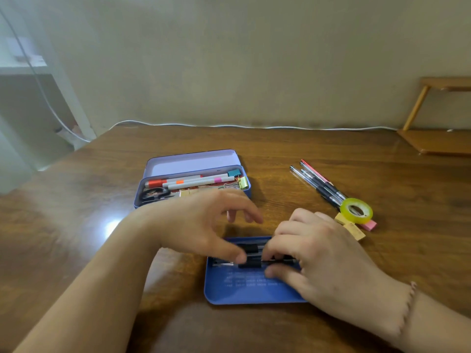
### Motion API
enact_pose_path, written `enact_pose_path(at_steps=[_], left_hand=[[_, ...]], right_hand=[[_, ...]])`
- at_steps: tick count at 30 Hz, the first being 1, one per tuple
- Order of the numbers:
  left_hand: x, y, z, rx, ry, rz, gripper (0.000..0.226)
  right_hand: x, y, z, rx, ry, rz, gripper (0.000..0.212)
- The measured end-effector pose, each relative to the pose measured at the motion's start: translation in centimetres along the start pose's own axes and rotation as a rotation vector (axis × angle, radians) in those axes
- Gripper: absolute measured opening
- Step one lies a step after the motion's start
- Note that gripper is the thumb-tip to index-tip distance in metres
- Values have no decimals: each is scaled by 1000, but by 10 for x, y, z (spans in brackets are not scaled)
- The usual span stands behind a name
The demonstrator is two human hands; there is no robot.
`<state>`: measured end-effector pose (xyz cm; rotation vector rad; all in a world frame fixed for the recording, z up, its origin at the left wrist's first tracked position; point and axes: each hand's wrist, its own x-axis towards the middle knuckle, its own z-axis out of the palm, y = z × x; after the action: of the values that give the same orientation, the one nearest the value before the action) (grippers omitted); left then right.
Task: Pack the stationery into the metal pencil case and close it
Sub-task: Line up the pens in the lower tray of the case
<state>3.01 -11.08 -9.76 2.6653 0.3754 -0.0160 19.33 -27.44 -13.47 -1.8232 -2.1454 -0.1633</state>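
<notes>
Both hands are down on the blue tray (251, 293) at the near centre of the wooden table (305, 154). The left hand (201, 225) has its thumb pressed against a black clip (251, 263) on a slim pen (280, 261) lying across the tray, its other fingers fanned out loosely above. The right hand (318, 253) meets it from the 3 o'clock side, fingertips bunched on the same clip and pen; just how it pinches is blurred. White lettering is printed on the tray floor, too smeared to read.

Up at 11 o'clock from the hands sits the metal pencil case (142, 193), lid (191, 161) thrown back and lying open. Inside are white markers (201, 180) with orange, red and pink bands, black-handled scissors (154, 193) at the left end, a teal binder clip (234, 172) and a gold binder clip (243, 182) at the right end.

Out at 2 o'clock, a loose bunch of pens (318, 183) lies on the table, well apart from the case. At their near end is a yellow-green tape roll (356, 210), resting on a pink eraser (369, 225) and touching tan erasers (354, 230); any print on them is too small to read. A white cable (254, 126) runs along the table's far edge.
</notes>
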Motion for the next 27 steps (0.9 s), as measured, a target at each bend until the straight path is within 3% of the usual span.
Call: enact_pose_path(at_steps=[5,17,21,24,27], left_hand=[[2,3,3,6,-118,-8,55],[3,0,6,-28,-96,-36,43],[3,-1,5,-35,-116,-42,40],[3,-2,5,-44,-104,-39,34],[4,-2,5,-58,-98,-28,33]], right_hand=[[2,-1,2,54,3,70,16],[7,9,-9,85,-7,95,38],[3,55,-31,82,225,367,34],[-1,84,-37,-30,86,601,42],[-1,89,-33,11,-49,700,51]])
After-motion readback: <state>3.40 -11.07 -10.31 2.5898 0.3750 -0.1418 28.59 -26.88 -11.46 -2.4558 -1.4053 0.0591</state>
